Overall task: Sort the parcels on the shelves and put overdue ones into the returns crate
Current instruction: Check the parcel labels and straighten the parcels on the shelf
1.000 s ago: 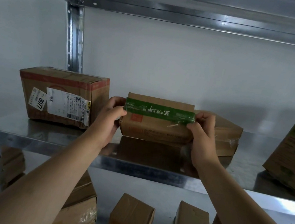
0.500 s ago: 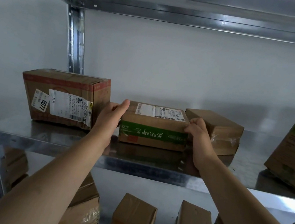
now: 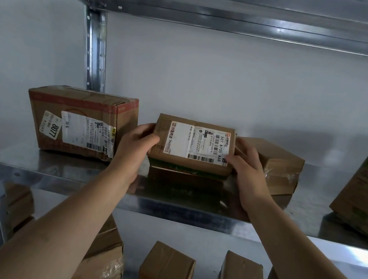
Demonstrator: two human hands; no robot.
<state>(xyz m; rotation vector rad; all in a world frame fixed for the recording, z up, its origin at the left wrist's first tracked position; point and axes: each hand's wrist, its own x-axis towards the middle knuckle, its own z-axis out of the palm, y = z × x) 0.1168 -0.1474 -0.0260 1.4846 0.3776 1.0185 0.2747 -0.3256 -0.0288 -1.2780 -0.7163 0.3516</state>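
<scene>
The left hand and the right hand hold a small brown parcel by its two ends, tipped up on the metal shelf so its white label faces the person. It looks like the label is being checked. A big box sits just beside it. Many parcels wait. No returns crate is in sight, so most sorting seems left.
</scene>
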